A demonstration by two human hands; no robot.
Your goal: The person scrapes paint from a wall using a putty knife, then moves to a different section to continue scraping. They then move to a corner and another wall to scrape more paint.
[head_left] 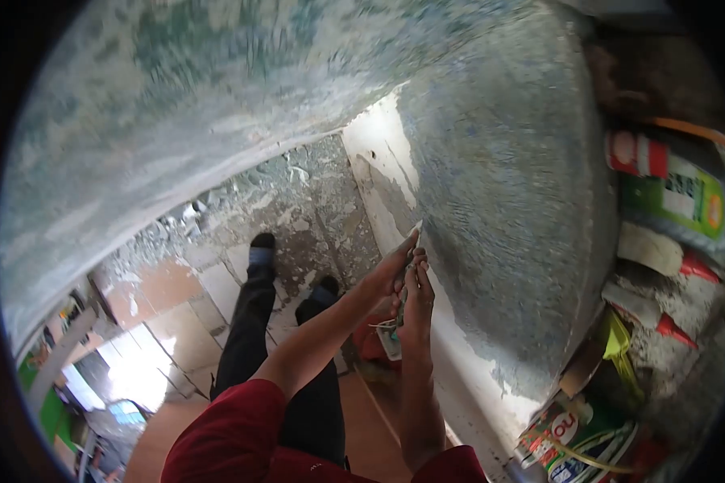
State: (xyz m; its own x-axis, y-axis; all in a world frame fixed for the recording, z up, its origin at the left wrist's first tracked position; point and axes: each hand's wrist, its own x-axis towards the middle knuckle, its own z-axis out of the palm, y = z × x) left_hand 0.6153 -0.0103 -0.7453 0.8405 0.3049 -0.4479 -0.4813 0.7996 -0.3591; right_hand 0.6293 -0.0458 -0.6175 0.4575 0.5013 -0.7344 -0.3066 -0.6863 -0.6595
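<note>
My left hand [397, 270] and my right hand [417, 299] are close together, fingers closed around a thin scraper [418, 229]. Only its pale tip shows past the fingers; the rest is hidden in the grip. That tip is right at the ragged edge of the grey-green paint on the wall [507, 201]. To its left, a white strip of bare wall [387, 137] shows where the coating is gone. The left forearm reaches across from the left, while the right one comes up from below.
Paint flakes [193, 211] litter the floor along the left wall [177, 105]. My feet [262, 249] stand on tiles. A shelf at right holds a green bottle [685, 197], red-tipped tubes [652, 249] and a yellow plastic tool [618, 338]. Below is a labelled bucket [568, 431].
</note>
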